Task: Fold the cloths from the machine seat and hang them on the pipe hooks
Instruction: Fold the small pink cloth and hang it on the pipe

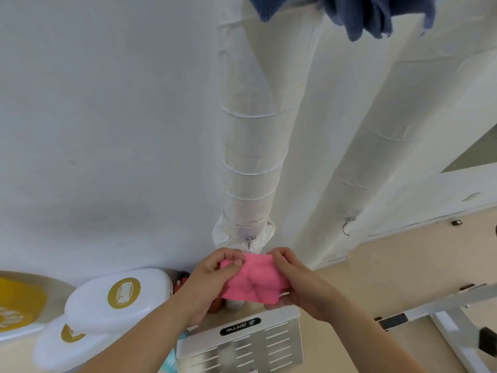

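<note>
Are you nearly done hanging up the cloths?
Some looks done: blue cloths already hang up high. In hand: the left hand and right hand grip a pink cloth just under a pipe hook. Left: getting it onto that hook. A second hook is bare; whether more cloths wait isn't visible.

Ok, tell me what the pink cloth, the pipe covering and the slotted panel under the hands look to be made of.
Pink cloth: soft matte fabric, likely microfibre; it bunches between the left hand and right hand. Pipe covering: white matte sheet or fabric, creased and tied with thin bands. Slotted panel: probably brushed metal; dull grey sheen, crisp slots.
</note>
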The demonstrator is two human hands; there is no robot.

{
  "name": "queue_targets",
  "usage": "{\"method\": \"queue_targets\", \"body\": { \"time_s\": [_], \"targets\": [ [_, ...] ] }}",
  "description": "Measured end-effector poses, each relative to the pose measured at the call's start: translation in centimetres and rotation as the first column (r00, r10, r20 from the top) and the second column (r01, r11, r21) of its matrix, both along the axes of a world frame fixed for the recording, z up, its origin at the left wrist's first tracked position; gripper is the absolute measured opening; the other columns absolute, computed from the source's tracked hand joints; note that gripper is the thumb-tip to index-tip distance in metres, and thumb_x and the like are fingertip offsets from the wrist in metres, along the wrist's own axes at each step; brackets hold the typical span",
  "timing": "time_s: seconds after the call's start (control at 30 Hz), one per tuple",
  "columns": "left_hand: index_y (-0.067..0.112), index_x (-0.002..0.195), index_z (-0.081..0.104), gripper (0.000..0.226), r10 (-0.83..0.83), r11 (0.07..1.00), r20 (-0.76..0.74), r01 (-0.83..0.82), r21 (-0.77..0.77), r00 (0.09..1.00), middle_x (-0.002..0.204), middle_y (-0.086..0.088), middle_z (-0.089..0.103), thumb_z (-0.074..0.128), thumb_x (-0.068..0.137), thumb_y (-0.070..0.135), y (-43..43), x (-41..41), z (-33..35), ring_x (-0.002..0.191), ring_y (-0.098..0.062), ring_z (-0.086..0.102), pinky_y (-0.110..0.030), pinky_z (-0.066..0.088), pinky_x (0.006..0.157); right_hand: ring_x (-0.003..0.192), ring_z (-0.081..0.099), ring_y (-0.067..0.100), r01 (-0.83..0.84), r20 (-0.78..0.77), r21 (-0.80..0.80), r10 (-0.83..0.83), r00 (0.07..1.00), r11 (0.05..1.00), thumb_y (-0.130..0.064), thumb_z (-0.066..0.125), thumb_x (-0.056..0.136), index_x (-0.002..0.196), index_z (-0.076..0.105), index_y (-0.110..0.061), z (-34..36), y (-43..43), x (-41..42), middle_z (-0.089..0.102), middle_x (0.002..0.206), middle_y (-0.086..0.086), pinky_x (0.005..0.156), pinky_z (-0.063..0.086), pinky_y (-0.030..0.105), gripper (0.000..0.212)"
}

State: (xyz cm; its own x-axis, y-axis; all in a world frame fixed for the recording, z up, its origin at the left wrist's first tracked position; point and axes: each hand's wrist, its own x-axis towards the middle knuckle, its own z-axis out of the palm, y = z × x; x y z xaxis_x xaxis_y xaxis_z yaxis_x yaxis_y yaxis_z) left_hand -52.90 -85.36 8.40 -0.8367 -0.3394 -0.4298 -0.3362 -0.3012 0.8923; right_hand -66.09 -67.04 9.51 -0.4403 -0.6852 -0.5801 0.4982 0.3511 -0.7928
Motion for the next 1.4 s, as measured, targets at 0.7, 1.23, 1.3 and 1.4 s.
{"method": "queue_targets", "body": {
  "time_s": [0.7,1.23,1.3,1.4],
  "targets": [
    [0.014,0.115,0.059,0.017,0.288,0.954,0.373,-0.231,-0.189,0.882,0.104,-0.01,0.07,0.058,0.099,0.02,-0.6,-5.0,-4.6,0.084,-0.021,0.066,-0.027,0.051,0.056,0.084,0.062,0.021,0.195,-0.174,0.052,-0.183,0.968,0.979,-0.019,0.056,0.097,0.11,0.061,-0.028,-7.2,-5.1,-3.3,0.065,0.107,0.006,0.061,0.05,0.03,0.017],
    [0.03,0.1,0.071,0.035,0.108,0.651,0.106,0.011,-0.759,0.989,0.112,0.008,0.057,0.07,0.077,0.004,1.8,-5.0,-6.5,0.101,-0.019,0.06,-0.034,0.063,0.074,0.091,0.061,0.022,0.182,-0.918,0.279,0.206,0.338,0.943,-0.018,0.056,0.092,0.099,0.076,-0.021,-9.7,-5.2,-2.5,0.068,0.096,-0.002,0.075,0.052,0.039,0.021],
    [0.021,0.116,0.073,0.038,0.03,0.49,0.084,0.059,-0.87,0.996,0.122,0.003,0.063,0.064,0.079,0.02,1.7,-4.1,-6.9,0.11,-0.023,0.056,-0.037,0.059,0.088,0.084,0.066,0.015,0.15,-0.847,0.299,0.19,0.497,0.942,-0.017,0.054,0.095,0.101,0.076,-0.024,-8.8,-5.0,-2.1,0.074,0.09,-0.008,0.077,0.052,0.031,0.024],
    [0.015,0.129,0.069,0.059,-0.022,0.413,0.083,0.085,-0.907,0.996,0.131,-0.004,0.063,0.038,0.084,0.038,2.2,-3.6,-6.4,0.112,-0.029,0.058,-0.039,0.054,0.098,0.065,0.061,0.001,0.031,-0.722,0.296,0.203,0.662,0.955,-0.027,0.052,0.101,0.084,0.067,-0.035,-7.5,-4.7,-2.0,0.068,0.066,-0.018,0.065,0.045,0.019,0.024]
  ]
}}
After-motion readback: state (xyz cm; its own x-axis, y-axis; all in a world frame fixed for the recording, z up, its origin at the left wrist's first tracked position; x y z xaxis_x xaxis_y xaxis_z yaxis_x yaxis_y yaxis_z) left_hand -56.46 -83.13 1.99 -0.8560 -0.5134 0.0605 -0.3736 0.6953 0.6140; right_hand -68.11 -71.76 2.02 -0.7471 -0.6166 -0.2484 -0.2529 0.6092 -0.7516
